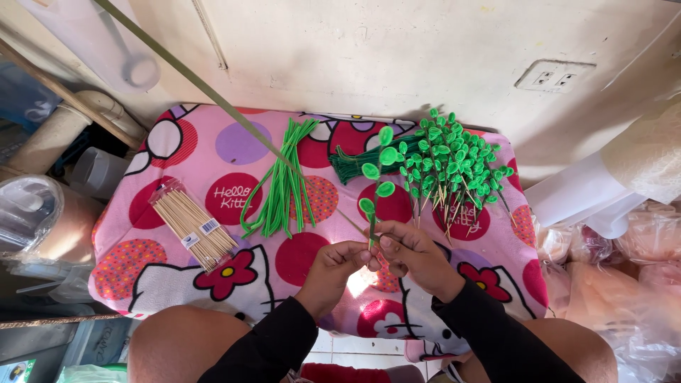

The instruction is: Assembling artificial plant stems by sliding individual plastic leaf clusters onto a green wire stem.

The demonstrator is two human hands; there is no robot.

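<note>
My left hand (339, 264) and my right hand (411, 253) meet over the near middle of a small table covered in a pink cartoon cloth (177, 152). Both pinch the base of a green pipe-cleaner stem (374, 191) with several looped leaves rising from it. A pile of finished green leaf stems on wooden skewers (454, 167) lies just beyond my right hand. A bundle of straight green pipe cleaners (284, 184) lies beyond my left hand. A clear packet of wooden skewers (193, 228) rests at the left of the cloth.
A white wall with a double socket (555, 76) stands behind the table. Clear plastic bags (624, 248) pile up at the right. Rolls and plastic containers (42, 206) crowd the left. A thin green rod (191, 78) slants across from the upper left. My bare knees (177, 340) sit below the table edge.
</note>
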